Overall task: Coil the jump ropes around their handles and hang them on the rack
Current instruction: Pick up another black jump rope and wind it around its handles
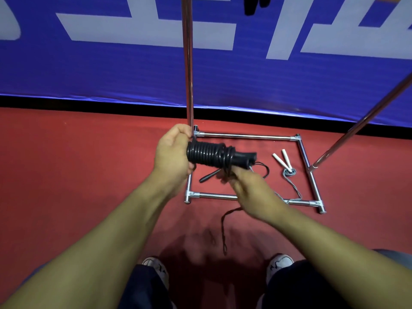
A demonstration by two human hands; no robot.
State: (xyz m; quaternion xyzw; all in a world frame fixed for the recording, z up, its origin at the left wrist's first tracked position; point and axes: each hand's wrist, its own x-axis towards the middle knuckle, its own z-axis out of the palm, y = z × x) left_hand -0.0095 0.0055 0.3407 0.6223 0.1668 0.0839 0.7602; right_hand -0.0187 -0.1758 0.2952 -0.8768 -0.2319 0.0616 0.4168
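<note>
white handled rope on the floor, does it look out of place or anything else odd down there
Yes. The white-handled rope lies loose inside the rack base, its grey cord trailing over the front bar, uncoiled. A black handle also lies on the floor there. The black rope in both hands is mostly coiled, tail dangling.

Rack upright (187, 63): top cut off by upper frame edge; foot hidden behind left hand (172, 152).
Slanted rack bar (365, 121): upper end cut off at right edge.
Dark item at top (256, 5): mostly out of frame; identity not discernible.
Handles inside black coil (209, 155): near ends hidden in left hand.
Right hand (252, 190): motion-blurred; fingertips and grip indistinct.
Loose black rope end (224, 230): blurred.
Shoes (279, 264): partly covered by trouser legs.
</note>
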